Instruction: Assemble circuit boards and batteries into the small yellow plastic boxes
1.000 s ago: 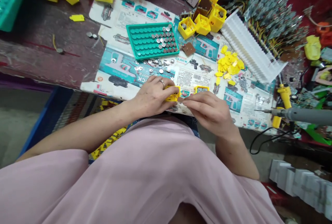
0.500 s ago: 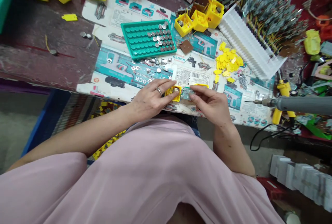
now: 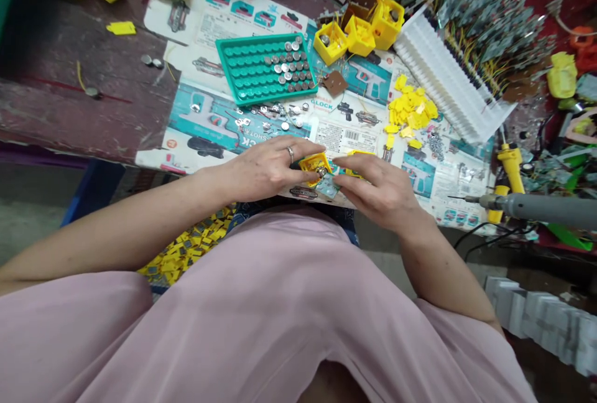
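My left hand (image 3: 262, 171), a ring on one finger, grips a small open yellow plastic case (image 3: 316, 161) at the table's front edge. Its fingers lie along two sides of the case, and metal parts show inside. My right hand (image 3: 383, 194) pinches a small pale green circuit board (image 3: 328, 187) between thumb and fingers. The board is right up against the lower right of the tilted case; whether it touches cannot be made out. A second yellow case (image 3: 358, 157) lies partly hidden behind my right fingers.
Button cells fill part of a green tray (image 3: 254, 73). Small yellow pieces (image 3: 410, 107) lie heaped to the right, near a white rack (image 3: 448, 73) with wired boards. An electric screwdriver (image 3: 536, 206) juts in from the right. Below the table is a pile of yellow parts (image 3: 196, 244).
The circuit board has moved left and down, close to the yellow case. That case is now tilted. My right wrist and forearm have swung outward to the right.
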The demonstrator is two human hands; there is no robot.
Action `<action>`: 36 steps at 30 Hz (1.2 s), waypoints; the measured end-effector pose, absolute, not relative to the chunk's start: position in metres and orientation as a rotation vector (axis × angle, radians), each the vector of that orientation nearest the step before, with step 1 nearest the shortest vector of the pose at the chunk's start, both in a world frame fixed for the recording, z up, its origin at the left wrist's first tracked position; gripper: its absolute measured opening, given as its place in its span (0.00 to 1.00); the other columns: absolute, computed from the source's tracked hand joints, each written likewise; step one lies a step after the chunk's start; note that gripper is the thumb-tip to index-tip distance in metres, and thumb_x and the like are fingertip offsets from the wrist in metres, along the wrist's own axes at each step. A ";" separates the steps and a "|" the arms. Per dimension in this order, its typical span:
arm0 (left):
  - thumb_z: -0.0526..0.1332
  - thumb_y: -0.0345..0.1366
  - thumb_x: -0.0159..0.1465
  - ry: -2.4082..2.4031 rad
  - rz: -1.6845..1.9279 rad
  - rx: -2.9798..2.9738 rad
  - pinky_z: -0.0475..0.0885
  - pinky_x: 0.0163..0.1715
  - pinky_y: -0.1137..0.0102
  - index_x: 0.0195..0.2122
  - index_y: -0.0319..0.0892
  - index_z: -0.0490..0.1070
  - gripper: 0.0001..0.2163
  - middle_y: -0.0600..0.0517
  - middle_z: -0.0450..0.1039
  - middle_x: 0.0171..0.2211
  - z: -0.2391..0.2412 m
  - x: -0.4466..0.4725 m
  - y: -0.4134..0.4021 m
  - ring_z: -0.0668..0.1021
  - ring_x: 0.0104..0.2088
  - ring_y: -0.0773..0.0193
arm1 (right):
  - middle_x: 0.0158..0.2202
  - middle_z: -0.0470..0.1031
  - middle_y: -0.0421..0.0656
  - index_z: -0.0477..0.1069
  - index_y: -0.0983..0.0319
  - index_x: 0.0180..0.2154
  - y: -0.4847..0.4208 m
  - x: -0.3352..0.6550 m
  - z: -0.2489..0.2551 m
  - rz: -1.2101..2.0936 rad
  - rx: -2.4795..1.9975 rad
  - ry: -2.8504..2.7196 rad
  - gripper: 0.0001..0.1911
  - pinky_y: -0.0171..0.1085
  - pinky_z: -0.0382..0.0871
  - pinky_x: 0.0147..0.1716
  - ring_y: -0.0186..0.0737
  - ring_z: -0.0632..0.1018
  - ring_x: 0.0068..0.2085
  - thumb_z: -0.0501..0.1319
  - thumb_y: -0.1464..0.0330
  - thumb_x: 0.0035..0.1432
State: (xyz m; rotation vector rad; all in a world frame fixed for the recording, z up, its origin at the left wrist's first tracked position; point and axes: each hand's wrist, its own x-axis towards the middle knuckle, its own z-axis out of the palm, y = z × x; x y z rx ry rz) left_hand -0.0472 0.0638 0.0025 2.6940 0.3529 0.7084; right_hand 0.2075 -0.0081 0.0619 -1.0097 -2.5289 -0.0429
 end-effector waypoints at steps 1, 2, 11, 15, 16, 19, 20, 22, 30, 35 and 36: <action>0.58 0.31 0.68 0.366 0.729 2.709 0.77 0.52 0.56 0.49 0.47 0.76 0.11 0.44 0.72 0.59 0.003 -0.046 0.062 0.77 0.54 0.53 | 0.45 0.82 0.46 0.74 0.59 0.44 -0.008 0.208 0.061 0.004 -1.007 -2.543 0.07 0.38 0.77 0.44 0.40 0.81 0.45 0.60 0.72 0.65; 0.59 0.32 0.67 0.385 0.763 2.737 0.77 0.50 0.55 0.49 0.46 0.75 0.11 0.43 0.73 0.58 0.005 -0.045 0.059 0.78 0.53 0.52 | 0.43 0.82 0.46 0.73 0.60 0.46 -0.009 0.209 0.059 0.036 -1.009 -2.551 0.08 0.37 0.77 0.42 0.39 0.82 0.44 0.59 0.73 0.65; 0.60 0.40 0.67 0.792 0.932 2.689 0.75 0.53 0.52 0.52 0.41 0.70 0.15 0.42 0.78 0.50 0.003 -0.032 0.024 0.80 0.50 0.53 | 0.45 0.83 0.46 0.74 0.61 0.45 -0.022 0.209 0.066 -0.084 -0.959 -2.533 0.09 0.37 0.80 0.41 0.40 0.83 0.45 0.62 0.75 0.63; 0.60 0.32 0.68 0.673 0.964 2.684 0.76 0.53 0.56 0.52 0.42 0.71 0.12 0.43 0.77 0.53 -0.007 -0.032 0.026 0.77 0.56 0.55 | 0.44 0.83 0.47 0.75 0.64 0.44 -0.028 0.209 0.066 -0.056 -0.881 -2.547 0.08 0.37 0.81 0.42 0.40 0.83 0.44 0.63 0.75 0.62; 0.60 0.32 0.68 0.641 0.994 2.693 0.77 0.52 0.57 0.52 0.42 0.72 0.12 0.43 0.77 0.53 -0.008 -0.032 0.027 0.77 0.57 0.55 | 0.44 0.83 0.46 0.74 0.64 0.44 -0.029 0.209 0.065 -0.045 -0.879 -2.543 0.08 0.38 0.81 0.42 0.40 0.83 0.44 0.63 0.75 0.62; 0.61 0.31 0.67 0.612 1.074 2.772 0.79 0.50 0.59 0.49 0.41 0.73 0.10 0.45 0.79 0.49 -0.006 -0.032 0.029 0.79 0.54 0.55 | 0.44 0.83 0.46 0.74 0.61 0.47 -0.032 0.209 0.058 0.024 -0.907 -2.484 0.11 0.38 0.81 0.43 0.40 0.83 0.44 0.62 0.75 0.62; 0.62 0.31 0.67 0.608 1.087 2.796 0.80 0.49 0.60 0.48 0.41 0.74 0.08 0.46 0.80 0.47 -0.004 -0.031 0.030 0.79 0.52 0.56 | 0.43 0.84 0.47 0.74 0.61 0.47 -0.033 0.209 0.056 0.057 -0.931 -2.445 0.12 0.38 0.81 0.43 0.40 0.84 0.44 0.63 0.75 0.62; 0.62 0.31 0.67 0.592 1.086 2.820 0.81 0.47 0.62 0.45 0.39 0.74 0.07 0.46 0.80 0.43 0.001 -0.030 0.033 0.81 0.49 0.58 | 0.42 0.84 0.46 0.74 0.60 0.48 -0.033 0.206 0.053 0.121 -1.036 -2.342 0.12 0.36 0.81 0.42 0.38 0.84 0.43 0.63 0.75 0.62; 0.59 0.28 0.68 0.486 0.984 2.826 0.80 0.54 0.63 0.51 0.37 0.72 0.12 0.43 0.79 0.47 -0.002 -0.034 0.038 0.79 0.55 0.57 | 0.37 0.84 0.41 0.78 0.58 0.42 -0.023 0.189 0.051 0.419 -1.498 -1.926 0.07 0.36 0.79 0.38 0.36 0.83 0.34 0.62 0.68 0.63; 0.61 0.28 0.67 0.486 1.062 2.825 0.80 0.54 0.64 0.53 0.35 0.71 0.13 0.41 0.79 0.48 -0.007 -0.035 0.036 0.79 0.56 0.56 | 0.36 0.82 0.43 0.77 0.60 0.40 -0.017 0.183 0.058 0.287 -1.485 -2.017 0.06 0.36 0.77 0.38 0.37 0.81 0.38 0.61 0.71 0.63; 0.62 0.28 0.67 0.481 1.076 2.825 0.80 0.53 0.64 0.52 0.34 0.71 0.13 0.40 0.79 0.49 -0.007 -0.035 0.035 0.79 0.56 0.55 | 0.36 0.82 0.43 0.77 0.60 0.40 -0.017 0.182 0.059 0.240 -1.481 -2.045 0.06 0.36 0.76 0.37 0.37 0.81 0.37 0.61 0.71 0.63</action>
